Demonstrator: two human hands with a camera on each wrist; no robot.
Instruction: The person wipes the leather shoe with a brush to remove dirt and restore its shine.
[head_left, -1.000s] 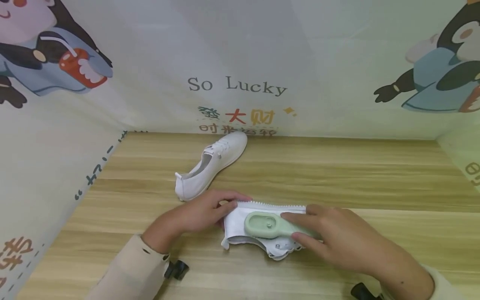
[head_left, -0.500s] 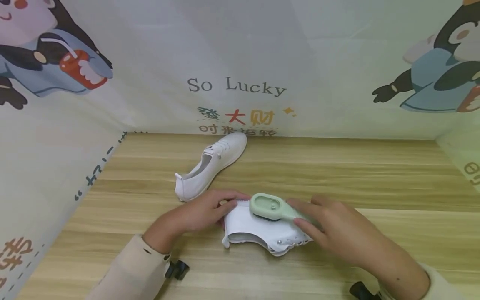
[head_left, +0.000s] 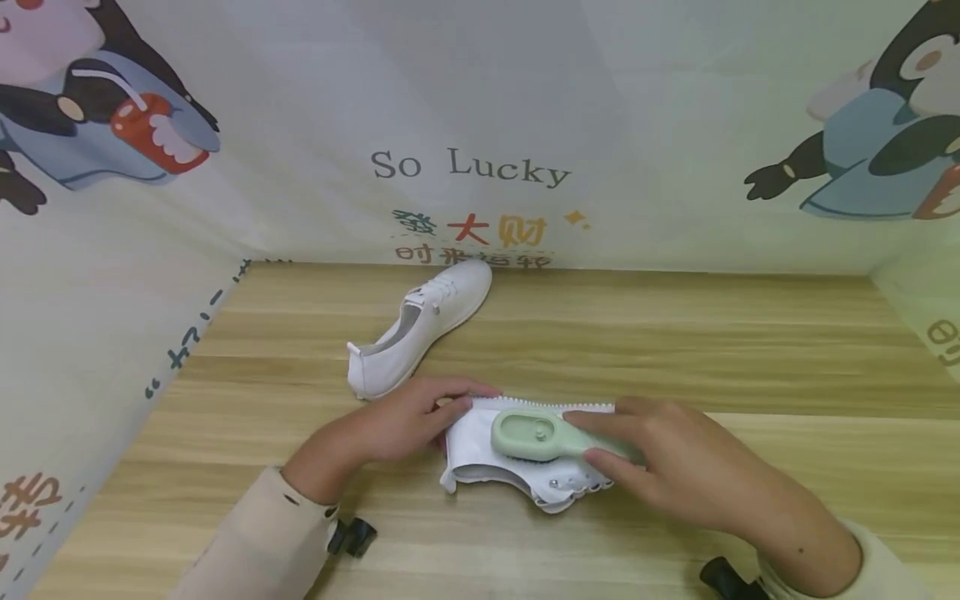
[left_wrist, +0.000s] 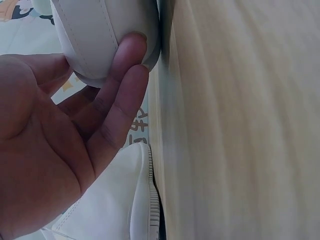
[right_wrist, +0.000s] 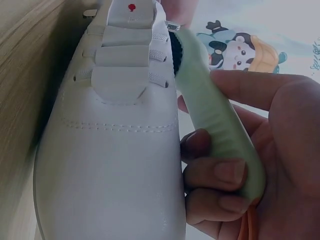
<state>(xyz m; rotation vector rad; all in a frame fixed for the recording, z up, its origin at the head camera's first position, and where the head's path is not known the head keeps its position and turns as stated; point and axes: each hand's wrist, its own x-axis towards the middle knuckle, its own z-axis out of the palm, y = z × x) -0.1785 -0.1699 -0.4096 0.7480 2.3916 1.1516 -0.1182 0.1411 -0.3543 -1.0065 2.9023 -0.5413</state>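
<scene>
A white lace-up shoe (head_left: pixel 472 446) lies on its side on the wooden table, its opening toward me and its ridged sole edge away. My left hand (head_left: pixel 401 421) grips its heel end; in the left wrist view the fingers (left_wrist: pixel 131 52) curl around the heel. A pale green brush (head_left: pixel 525 435) with dark bristles lies against the upper side of that shoe. Its handle is held in my right hand (head_left: pixel 682 467), and the right wrist view shows the fingers (right_wrist: pixel 215 172) wrapped around the green handle (right_wrist: pixel 225 125), with an orange cord at its end.
Another white shoe (head_left: pixel 420 329) stands upright behind my left hand, toe toward the printed back curtain (head_left: pixel 637 167). Wood-grain table (head_left: pixel 750 350) stretches to both sides. Black wrist mounts (head_left: pixel 352 537) sit at my sleeves.
The brush went from the middle of the shoe's side up to the sole edge, then back down toward the middle. My left hand stayed on the heel.
</scene>
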